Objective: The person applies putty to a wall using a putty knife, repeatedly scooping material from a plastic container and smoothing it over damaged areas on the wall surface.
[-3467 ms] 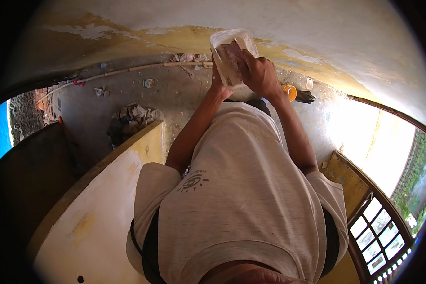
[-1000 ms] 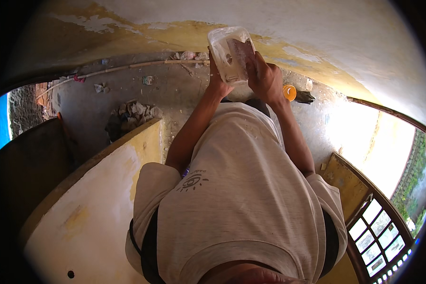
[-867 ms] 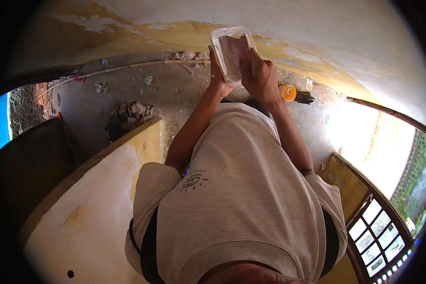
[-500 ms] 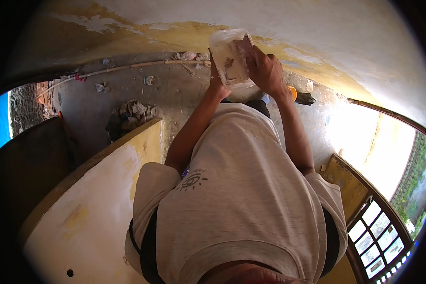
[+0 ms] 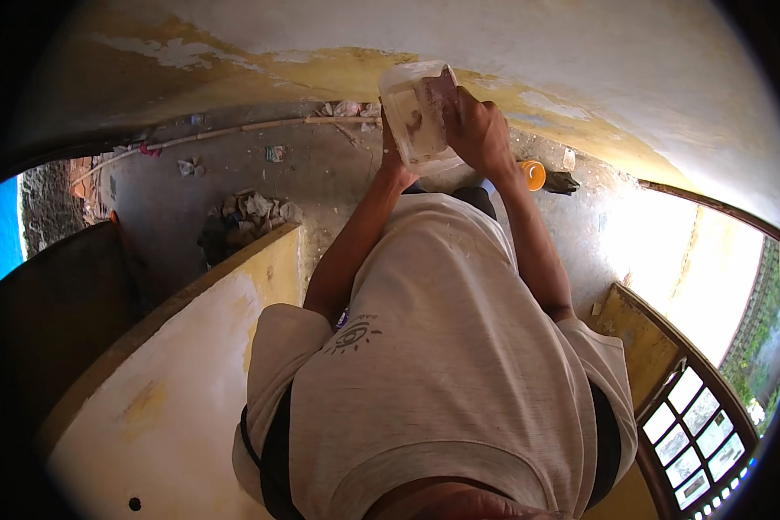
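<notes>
A translucent plastic tub (image 5: 392, 97), boxy and smeared pale inside, is held up in front of me near the wall. My left hand (image 5: 393, 161) is closed around its left side, with most of the fingers hidden behind it. Inside the tub lies some whitish, paste-like stuff (image 5: 418, 121) with a darker patch. My right hand (image 5: 484, 135) grips a flat, brownish, scraper-like piece (image 5: 442, 97) at the tub's right side. Part of that piece reaches over the tub's opening, and its gripped end is covered by my fingers.
A wall (image 5: 537, 52) with peeling yellow and white paint rises ahead. On the floor are an orange bucket (image 5: 533, 176), a black bag (image 5: 562, 183), a long pole (image 5: 234, 129) and a rubbish heap (image 5: 244, 221). A low partition (image 5: 182, 347) stands left; a window frame (image 5: 693, 433) is at right.
The whole view has shifted slightly, so the tub and hands sit a little lower in the picture. Both grips stay the same, and more of the bucket's opening shows.
</notes>
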`<state>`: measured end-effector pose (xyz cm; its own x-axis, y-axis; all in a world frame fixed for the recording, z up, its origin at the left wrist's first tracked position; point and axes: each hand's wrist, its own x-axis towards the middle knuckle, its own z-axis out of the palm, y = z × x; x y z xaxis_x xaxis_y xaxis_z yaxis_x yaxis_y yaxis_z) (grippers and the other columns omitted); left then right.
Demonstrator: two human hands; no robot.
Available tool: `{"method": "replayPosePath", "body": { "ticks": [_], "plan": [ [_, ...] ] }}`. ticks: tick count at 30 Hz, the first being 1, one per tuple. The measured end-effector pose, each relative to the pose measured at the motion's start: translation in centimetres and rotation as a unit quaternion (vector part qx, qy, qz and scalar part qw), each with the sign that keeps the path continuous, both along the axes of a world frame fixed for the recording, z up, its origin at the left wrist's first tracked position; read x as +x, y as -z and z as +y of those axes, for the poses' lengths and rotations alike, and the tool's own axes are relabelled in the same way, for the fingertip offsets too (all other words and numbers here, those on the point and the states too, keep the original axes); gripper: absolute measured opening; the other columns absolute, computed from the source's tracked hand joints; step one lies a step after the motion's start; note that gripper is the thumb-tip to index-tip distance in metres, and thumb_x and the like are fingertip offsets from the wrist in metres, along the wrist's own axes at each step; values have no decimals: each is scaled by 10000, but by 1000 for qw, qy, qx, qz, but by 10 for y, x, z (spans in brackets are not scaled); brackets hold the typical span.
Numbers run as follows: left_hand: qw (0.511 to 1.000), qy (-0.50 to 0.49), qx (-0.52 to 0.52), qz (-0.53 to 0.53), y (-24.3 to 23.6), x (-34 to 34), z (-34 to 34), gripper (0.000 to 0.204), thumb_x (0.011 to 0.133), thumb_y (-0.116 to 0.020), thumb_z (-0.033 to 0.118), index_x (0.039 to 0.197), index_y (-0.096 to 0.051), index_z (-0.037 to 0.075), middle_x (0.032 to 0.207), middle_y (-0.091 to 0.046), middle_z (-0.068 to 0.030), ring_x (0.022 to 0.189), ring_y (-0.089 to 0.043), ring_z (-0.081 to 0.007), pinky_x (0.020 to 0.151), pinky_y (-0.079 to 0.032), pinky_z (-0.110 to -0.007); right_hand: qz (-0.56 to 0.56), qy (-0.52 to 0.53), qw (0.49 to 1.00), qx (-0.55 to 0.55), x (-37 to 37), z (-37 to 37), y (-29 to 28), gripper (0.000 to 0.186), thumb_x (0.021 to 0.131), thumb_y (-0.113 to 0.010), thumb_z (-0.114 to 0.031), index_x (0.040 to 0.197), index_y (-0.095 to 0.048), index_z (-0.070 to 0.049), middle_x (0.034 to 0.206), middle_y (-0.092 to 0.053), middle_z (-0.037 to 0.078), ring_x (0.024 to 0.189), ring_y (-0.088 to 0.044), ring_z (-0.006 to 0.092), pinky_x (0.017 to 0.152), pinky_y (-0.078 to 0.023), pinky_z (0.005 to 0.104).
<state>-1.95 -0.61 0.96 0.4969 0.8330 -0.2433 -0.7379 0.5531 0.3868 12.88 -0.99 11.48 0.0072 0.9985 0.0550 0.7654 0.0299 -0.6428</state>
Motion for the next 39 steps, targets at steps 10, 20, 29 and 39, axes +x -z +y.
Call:
{"method": "replayPosePath", "body": {
  "ticks": [10, 20, 29, 39],
  "plan": [
    [999, -23, -33, -22, -10, 2, 4, 608, 1049, -404, 570, 1496, -458, 161, 1417, -584, -76, 1262, -610, -261, 1062, -531, -462, 9, -14, 1000, 16, -18, 4, -11, 183, 954, -611, -183, 1014, -627, -10, 721, -648, 273, 695, -646, 491, 614, -520, 532],
    [997, -16, 11, 74, -13, -1, 4, 808, 991, -307, 758, 1494, -481, 150, 1421, -595, -86, 1285, -603, -270, 1061, -520, -503, 4, 48, 998, 46, 7, -3, -29, 187, 951, -615, -206, 974, -609, -20, 686, -649, 269, 651, -643, 500, 595, -524, 549],
    [998, -18, -37, 42, -23, 7, 10, 779, 1003, -314, 734, 1499, -466, 154, 1428, -579, -80, 1278, -602, -264, 1058, -525, -475, 34, 61, 998, 12, 0, -3, -15, 174, 971, -598, -195, 962, -617, -22, 800, -657, 271, 770, -648, 485, 633, -507, 529],
    [999, 20, 50, 5, -19, 7, 21, 793, 1011, -373, 688, 1557, -379, 113, 1484, -530, -137, 1324, -571, -312, 1087, -513, -505, 429, 57, 899, -61, 32, -11, 28, 377, 1045, -549, -76, 1422, -563, -61, 1171, -684, 89, 991, -671, 178, 800, -537, 304]
  ]
}}
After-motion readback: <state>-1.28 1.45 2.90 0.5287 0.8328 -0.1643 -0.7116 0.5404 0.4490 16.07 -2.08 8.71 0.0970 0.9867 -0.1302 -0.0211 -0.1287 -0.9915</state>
